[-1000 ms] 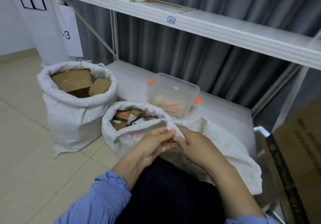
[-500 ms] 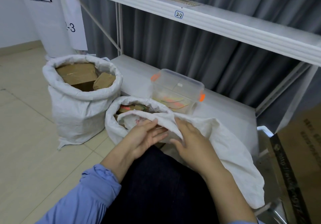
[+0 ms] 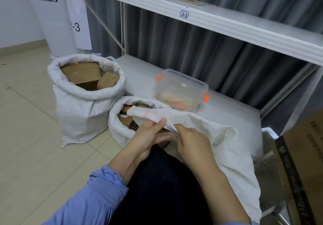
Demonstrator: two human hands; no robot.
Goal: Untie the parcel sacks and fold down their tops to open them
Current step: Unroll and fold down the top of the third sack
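Note:
A white woven sack (image 3: 225, 148) lies across my lap, its mouth end pointing left. My left hand (image 3: 148, 137) pinches the sack's mouth edge between thumb and fingers. My right hand (image 3: 190, 142) grips the cloth just to the right of it, fingers curled under the fabric. Behind my hands a small open sack (image 3: 117, 128) stands on the floor with its top rolled down and parcels inside. Further left a taller open sack (image 3: 82, 109) holds brown cardboard boxes.
A clear plastic box (image 3: 181, 92) with orange clips sits on the low white shelf (image 3: 227, 113). An upper shelf beam (image 3: 209, 22) labelled 2-2 runs overhead. A large cardboard carton (image 3: 305, 163) stands at the right. Tiled floor (image 3: 31, 155) lies to the left.
The sack's mouth end has been lifted and drawn out to the left. My left hand now pinches its edge higher up, and my right hand has shifted along the cloth.

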